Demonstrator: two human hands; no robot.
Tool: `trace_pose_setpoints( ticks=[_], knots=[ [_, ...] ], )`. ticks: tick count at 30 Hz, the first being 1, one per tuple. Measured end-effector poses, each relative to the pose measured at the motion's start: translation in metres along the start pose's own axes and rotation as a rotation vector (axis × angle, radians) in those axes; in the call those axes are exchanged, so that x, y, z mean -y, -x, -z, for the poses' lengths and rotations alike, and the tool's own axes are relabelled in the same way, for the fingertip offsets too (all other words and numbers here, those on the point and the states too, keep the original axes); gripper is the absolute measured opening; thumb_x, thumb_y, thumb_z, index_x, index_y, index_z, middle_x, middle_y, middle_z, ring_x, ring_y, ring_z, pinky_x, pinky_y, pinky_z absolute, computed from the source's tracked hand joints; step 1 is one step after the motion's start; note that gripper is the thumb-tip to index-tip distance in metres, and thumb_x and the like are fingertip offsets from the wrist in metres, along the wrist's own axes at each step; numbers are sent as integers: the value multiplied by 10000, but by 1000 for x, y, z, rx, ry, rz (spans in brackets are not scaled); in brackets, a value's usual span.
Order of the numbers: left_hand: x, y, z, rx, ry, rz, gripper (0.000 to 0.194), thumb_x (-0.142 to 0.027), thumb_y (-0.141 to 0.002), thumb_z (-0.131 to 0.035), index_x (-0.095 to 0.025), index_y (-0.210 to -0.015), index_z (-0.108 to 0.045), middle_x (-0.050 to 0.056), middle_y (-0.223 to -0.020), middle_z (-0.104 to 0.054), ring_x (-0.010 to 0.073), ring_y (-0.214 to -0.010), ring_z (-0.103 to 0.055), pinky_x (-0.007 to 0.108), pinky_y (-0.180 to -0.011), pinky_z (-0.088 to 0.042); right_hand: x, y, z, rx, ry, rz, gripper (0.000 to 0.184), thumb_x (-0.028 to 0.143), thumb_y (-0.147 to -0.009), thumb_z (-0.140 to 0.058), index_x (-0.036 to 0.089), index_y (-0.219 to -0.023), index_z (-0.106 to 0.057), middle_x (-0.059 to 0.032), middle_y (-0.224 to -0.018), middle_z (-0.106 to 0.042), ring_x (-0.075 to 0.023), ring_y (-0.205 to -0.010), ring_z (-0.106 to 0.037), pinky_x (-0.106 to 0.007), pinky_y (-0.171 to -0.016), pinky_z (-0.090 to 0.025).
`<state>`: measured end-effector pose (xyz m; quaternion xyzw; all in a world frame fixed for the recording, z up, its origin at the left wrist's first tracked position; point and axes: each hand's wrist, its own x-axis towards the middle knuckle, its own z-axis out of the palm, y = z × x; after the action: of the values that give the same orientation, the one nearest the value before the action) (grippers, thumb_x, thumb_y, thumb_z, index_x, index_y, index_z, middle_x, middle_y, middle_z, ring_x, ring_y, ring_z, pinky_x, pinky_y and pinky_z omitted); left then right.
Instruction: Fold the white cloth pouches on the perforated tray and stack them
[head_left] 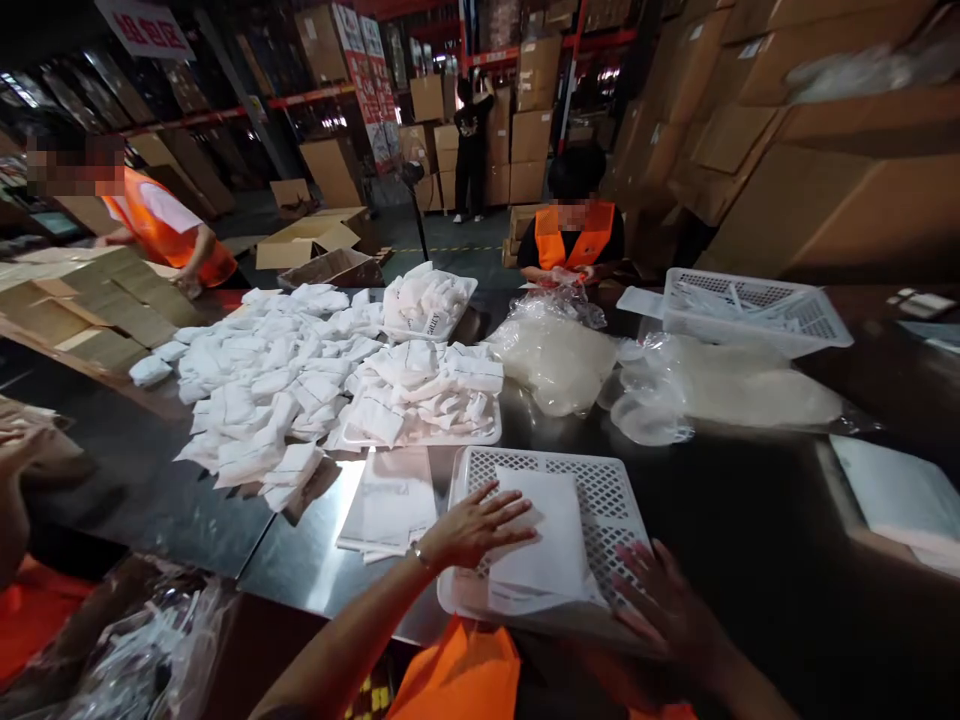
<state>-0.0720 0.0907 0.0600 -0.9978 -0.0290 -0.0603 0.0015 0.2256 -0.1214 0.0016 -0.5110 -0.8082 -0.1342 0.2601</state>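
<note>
Here, left hand point(472, 525) presses white sheets point(547, 545) in basket point(607, 480).

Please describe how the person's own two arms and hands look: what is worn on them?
Both forearms are bare, without sleeves or gloves. The left hand has a thin bracelet at the wrist. The right hand shows nothing worn, though it is dim. An orange garment covers the chest below.
</note>
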Motion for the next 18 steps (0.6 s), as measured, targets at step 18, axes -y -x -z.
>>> trace_pose_setpoints(
  ticks=[18],
  knots=[
    [-12,-90,-81,-149,68,133,527,-550,-918,-356,-301,-1382,-385,27,-1461,-385,257,-1370,-280,521,-1119,-131,63,31,-53,119,-27,0,586,64,-832,-435,393,-1317,-440,10,-1022,-691,-205,-1022,-628,-390,-875,-528]
  ],
)
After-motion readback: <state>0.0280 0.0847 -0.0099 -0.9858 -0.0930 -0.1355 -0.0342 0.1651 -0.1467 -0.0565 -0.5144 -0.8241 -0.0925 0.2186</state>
